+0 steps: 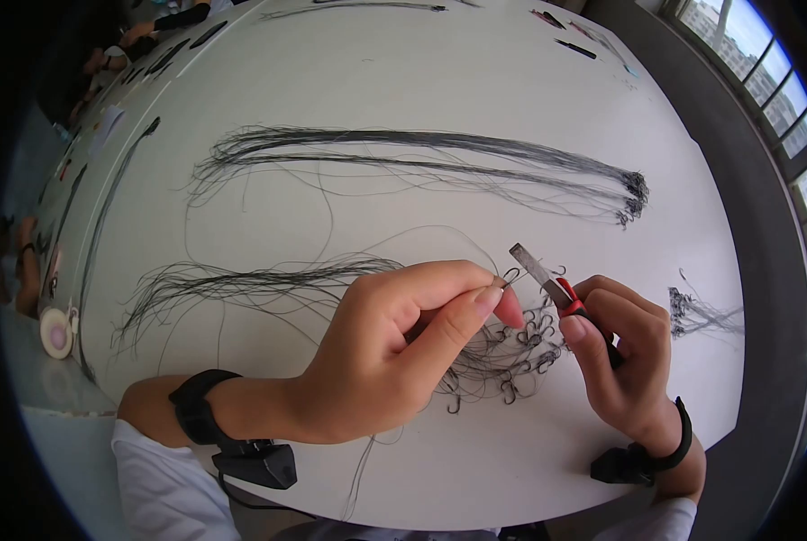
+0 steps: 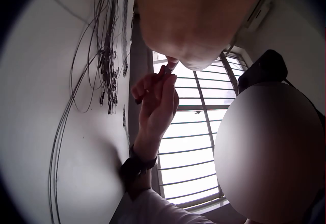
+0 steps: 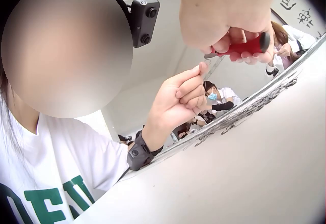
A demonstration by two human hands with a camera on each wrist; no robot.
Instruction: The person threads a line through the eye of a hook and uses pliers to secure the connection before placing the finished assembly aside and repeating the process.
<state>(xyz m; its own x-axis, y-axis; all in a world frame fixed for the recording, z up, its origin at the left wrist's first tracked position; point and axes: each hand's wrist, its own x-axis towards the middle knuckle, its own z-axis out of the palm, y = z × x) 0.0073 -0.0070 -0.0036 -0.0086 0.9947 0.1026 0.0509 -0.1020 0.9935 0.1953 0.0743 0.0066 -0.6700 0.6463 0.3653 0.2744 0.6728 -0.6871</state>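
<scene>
My left hand (image 1: 394, 352) pinches a small fish hook (image 1: 510, 276) between thumb and forefinger, its bend poking out past the fingertips. Facing it, my right hand (image 1: 624, 347) grips a red-and-black-handled tool (image 1: 569, 293) whose flat metal blade points up and left, close beside the hook. In the right wrist view, the red handle (image 3: 249, 46) lies across the palm under curled fingers. Below the hands, a tangle of dark hooks (image 1: 520, 352) on thin lines rests on the white table (image 1: 439, 478). The line bundle (image 1: 259, 275) stretches left, partly hidden behind my left hand.
A longer bundle of hooked lines (image 1: 421, 142) lies across the table beyond my hands. Another hook cluster (image 1: 683, 314) sits at the right edge. Farther back are a black pen-like tool (image 1: 575, 49) and, at left, a white round roll (image 1: 56, 334). Other people sit across the table.
</scene>
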